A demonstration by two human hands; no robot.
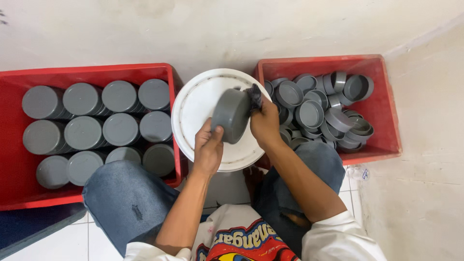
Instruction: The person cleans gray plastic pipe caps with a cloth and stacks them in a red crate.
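My left hand (208,147) grips a grey round plastic cap (230,115) by its lower edge, holding it tilted above a white bucket lid (193,104). My right hand (265,123) presses a dark cloth (254,96) against the cap's upper right side. Both hands meet over the lid, between my two knees in blue jeans.
A red crate (14,183) on the left holds neat stacks of grey caps (121,129). A red crate (386,121) on the right holds several loose grey caps (309,113). A white wall runs behind, and tiled floor lies below.
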